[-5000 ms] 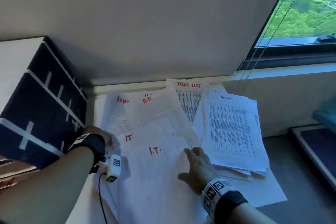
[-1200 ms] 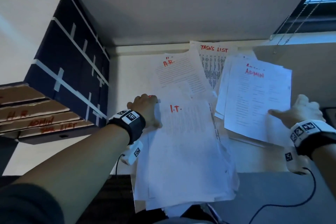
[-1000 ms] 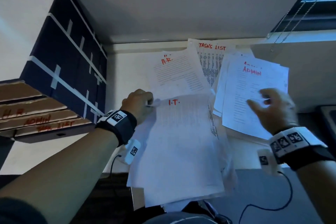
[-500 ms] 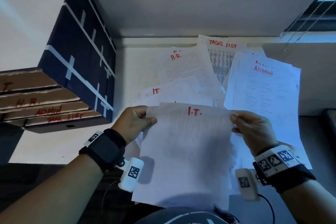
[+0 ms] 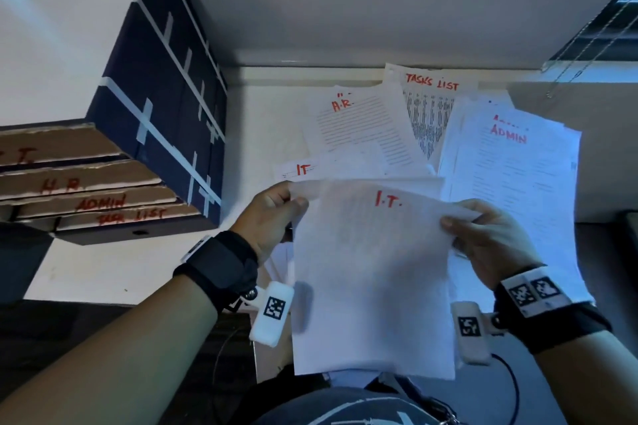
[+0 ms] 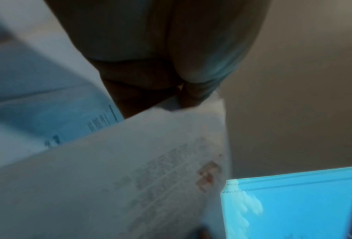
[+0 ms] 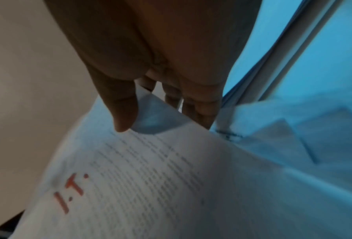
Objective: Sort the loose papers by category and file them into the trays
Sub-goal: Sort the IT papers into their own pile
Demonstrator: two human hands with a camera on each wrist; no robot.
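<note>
1. Above the near edge of the white desk point(image 5: 266, 121), I hold a white printed sheet marked "I.T." in red point(image 5: 373, 272), lifted clear of the pile.
2. My left hand point(image 5: 272, 217) pinches its upper left corner.
3. My right hand point(image 5: 490, 241) pinches its upper right corner.
4. At the desk's left edge stands the dark blue stack of cardboard trays with red handwritten labels point(image 5: 103, 190).
</note>
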